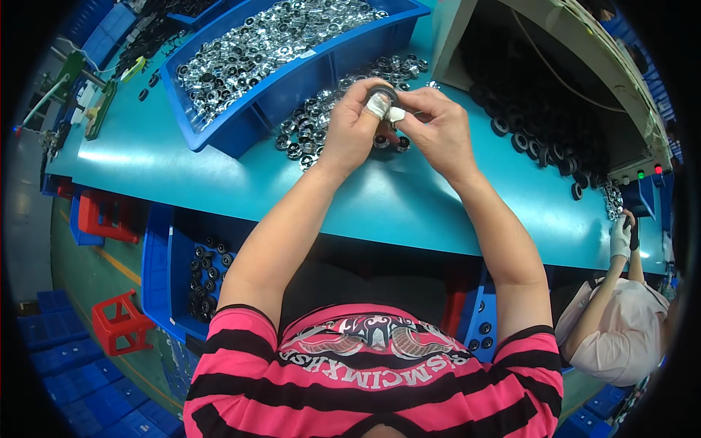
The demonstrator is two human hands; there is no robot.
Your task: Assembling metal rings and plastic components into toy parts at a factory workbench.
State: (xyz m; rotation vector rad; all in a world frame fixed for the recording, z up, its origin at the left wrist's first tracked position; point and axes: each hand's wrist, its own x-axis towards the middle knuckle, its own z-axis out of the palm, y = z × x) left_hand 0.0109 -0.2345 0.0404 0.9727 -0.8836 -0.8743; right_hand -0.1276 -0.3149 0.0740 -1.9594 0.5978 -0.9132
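Over the turquoise table, my left hand (352, 130) grips a small black ring (382, 92), like a rubber wheel tyre, between thumb and fingers. My right hand (440, 131) is closed at the ring's right side, its fingertips pressed against it. White wraps cover both thumb tips. What sits inside the ring is hidden by the fingers. Loose silver-and-black wheel hubs (309, 124) lie on the table under and left of my hands. Behind them stands a long blue bin (292, 77) heaped with more shiny hubs.
Many black rings (537, 146) spill from a beige-framed housing (453, 51) at the right. Below the table edge, a blue crate (158, 270) holds finished-looking black wheels (208, 266). A red stool (120, 321) stands on the floor. At far right, a co-worker's gloved hand (621, 237) handles parts.
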